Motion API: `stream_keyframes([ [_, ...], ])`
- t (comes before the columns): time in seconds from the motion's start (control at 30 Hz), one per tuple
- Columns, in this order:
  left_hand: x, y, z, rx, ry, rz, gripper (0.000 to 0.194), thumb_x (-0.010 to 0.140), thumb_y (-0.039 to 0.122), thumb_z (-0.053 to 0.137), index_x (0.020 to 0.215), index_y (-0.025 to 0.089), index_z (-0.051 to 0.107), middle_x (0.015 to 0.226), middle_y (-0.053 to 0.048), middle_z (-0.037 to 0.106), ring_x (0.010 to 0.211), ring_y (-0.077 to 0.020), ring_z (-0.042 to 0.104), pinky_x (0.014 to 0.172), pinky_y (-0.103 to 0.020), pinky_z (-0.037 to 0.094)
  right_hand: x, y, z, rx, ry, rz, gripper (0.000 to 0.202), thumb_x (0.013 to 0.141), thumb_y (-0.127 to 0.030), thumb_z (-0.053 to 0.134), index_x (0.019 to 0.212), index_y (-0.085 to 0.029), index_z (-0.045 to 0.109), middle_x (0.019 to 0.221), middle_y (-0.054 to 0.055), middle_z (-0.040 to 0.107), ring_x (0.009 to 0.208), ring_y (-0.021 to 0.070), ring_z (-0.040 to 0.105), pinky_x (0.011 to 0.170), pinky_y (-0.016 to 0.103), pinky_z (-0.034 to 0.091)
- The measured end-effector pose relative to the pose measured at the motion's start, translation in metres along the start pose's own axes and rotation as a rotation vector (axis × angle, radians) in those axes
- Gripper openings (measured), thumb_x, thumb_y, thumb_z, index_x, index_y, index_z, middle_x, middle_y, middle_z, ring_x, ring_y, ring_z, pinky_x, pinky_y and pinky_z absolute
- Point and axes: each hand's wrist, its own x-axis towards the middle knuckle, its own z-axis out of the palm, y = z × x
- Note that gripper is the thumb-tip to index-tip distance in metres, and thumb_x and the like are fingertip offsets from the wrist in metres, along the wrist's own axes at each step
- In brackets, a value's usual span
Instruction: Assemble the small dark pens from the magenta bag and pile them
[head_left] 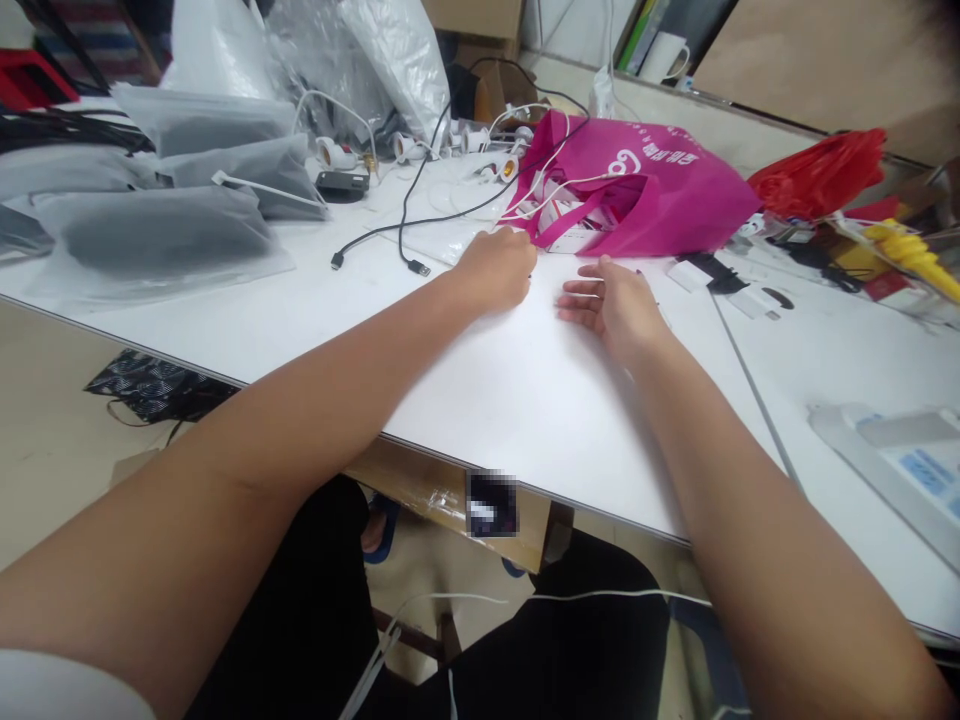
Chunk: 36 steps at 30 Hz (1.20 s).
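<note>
My left hand is closed just in front of a pink shopping bag that lies on its side on the white table. Its fingers curl away from me, so what they hold, if anything, is hidden. A white cable and the bag's pink handle run close to those fingers. To the right, my right hand hovers near the bag's mouth, fingers apart and holding nothing. Small boxes show inside the bag. A black USB cable loops across the table left of my left hand.
Frosted bags with dark contents lie at the left. Lamp sockets and a black adapter stand behind the cable. At the right are a red plastic bag, small white pieces and a grey-white device.
</note>
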Motion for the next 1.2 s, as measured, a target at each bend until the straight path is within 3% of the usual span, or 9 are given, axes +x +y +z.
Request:
stream_keyframes([
  [0.13, 0.007, -0.022, -0.002, -0.026, 0.028, -0.067, 0.038, 0.105, 0.027, 0.072, 0.137, 0.013, 0.086, 0.155, -0.022, 0.076, 0.151, -0.0435, 0.064, 0.125, -0.051, 0.053, 0.007, 0.001, -0.009, -0.138, 0.043, -0.090, 0.028, 0.113, -0.056, 0.062, 0.108, -0.028, 0.065, 0.106, 0.009, 0.076, 0.094, 0.0280, 0.080, 0.083, 0.046, 0.073],
  [0.27, 0.016, -0.047, 0.002, -0.186, 0.111, -0.133, 0.049, 0.094, 0.031, 0.083, 0.142, 0.022, 0.086, 0.145, -0.016, 0.079, 0.145, -0.0405, 0.068, 0.120, -0.049, 0.054, 0.011, -0.011, -0.034, -0.603, 0.331, -0.219, 0.006, 0.108, -0.025, 0.064, 0.111, -0.024, 0.069, 0.126, 0.014, 0.081, 0.125, 0.0319, 0.078, 0.120, 0.053, 0.060],
  [0.43, 0.018, -0.052, 0.007, -0.345, 0.120, -0.124, 0.049, 0.085, 0.027, 0.089, 0.134, 0.023, 0.087, 0.140, -0.017, 0.078, 0.143, -0.0427, 0.066, 0.123, -0.052, 0.050, 0.007, -0.020, -0.059, -1.034, 0.479, -0.009, 0.051, 0.107, -0.025, 0.074, 0.156, -0.009, 0.070, 0.173, 0.034, 0.061, 0.168, 0.0502, 0.053, 0.135, 0.065, 0.046],
  [0.6, 0.016, -0.047, 0.004, -0.253, 0.094, -0.126, 0.044, 0.090, 0.025, 0.086, 0.133, 0.018, 0.084, 0.144, -0.020, 0.075, 0.139, -0.0444, 0.069, 0.116, -0.053, 0.052, 0.013, -0.009, -0.064, -1.197, 0.384, 0.025, 0.032, 0.107, -0.014, 0.069, 0.138, -0.016, 0.078, 0.154, 0.024, 0.077, 0.151, 0.0440, 0.070, 0.129, 0.067, 0.054],
  [0.8, 0.016, -0.048, 0.004, -0.517, 0.227, -0.127, 0.031, 0.085, 0.027, 0.092, 0.115, 0.026, 0.086, 0.123, -0.012, 0.079, 0.134, -0.0381, 0.068, 0.116, -0.044, 0.052, 0.013, -0.011, -0.059, -1.212, 0.232, -0.011, 0.013, 0.102, -0.008, 0.065, 0.104, -0.019, 0.071, 0.112, 0.020, 0.078, 0.123, 0.0390, 0.078, 0.120, 0.058, 0.058],
  [0.9, 0.016, -0.034, 0.005, -0.661, 0.318, -0.113, 0.008, 0.099, 0.033, 0.083, 0.097, 0.026, 0.083, 0.103, -0.010, 0.079, 0.122, -0.0337, 0.072, 0.108, -0.041, 0.054, 0.000, -0.024, -0.046, -1.094, 0.217, 0.000, 0.022, 0.100, -0.004, 0.063, 0.091, -0.024, 0.060, 0.094, 0.011, 0.066, 0.106, 0.0334, 0.073, 0.109, 0.052, 0.059],
  [0.97, 0.017, -0.019, 0.007, -0.813, 0.319, -0.139, 0.028, 0.110, 0.038, 0.073, 0.086, 0.024, 0.078, 0.089, -0.010, 0.076, 0.108, -0.0293, 0.074, 0.099, -0.039, 0.056, -0.012, -0.034, -0.033, -0.758, 0.209, 0.034, 0.029, 0.105, -0.005, 0.059, 0.085, -0.026, 0.054, 0.086, 0.005, 0.057, 0.090, 0.0252, 0.062, 0.091, 0.042, 0.058],
  [1.07, 0.018, 0.003, 0.014, -1.118, 0.195, -0.246, 0.044, 0.120, 0.045, 0.063, 0.083, 0.022, 0.072, 0.082, -0.010, 0.076, 0.087, -0.0224, 0.070, 0.087, -0.035, 0.057, -0.030, -0.045, -0.013, -0.463, 0.013, 0.048, 0.023, 0.110, -0.012, 0.049, 0.092, -0.026, 0.053, 0.078, -0.003, 0.044, 0.064, 0.0155, 0.040, 0.058, 0.026, 0.040],
  [1.2, 0.018, 0.019, 0.020, -1.582, 0.061, -0.289, 0.045, 0.124, 0.055, 0.059, 0.097, 0.021, 0.071, 0.101, -0.011, 0.084, 0.097, -0.0208, 0.078, 0.093, -0.033, 0.062, -0.045, -0.046, 0.002, 0.052, -0.341, 0.140, 0.018, 0.114, -0.027, 0.059, 0.096, -0.024, 0.057, 0.072, -0.009, 0.030, 0.056, 0.0109, 0.014, 0.047, 0.021, 0.018],
])
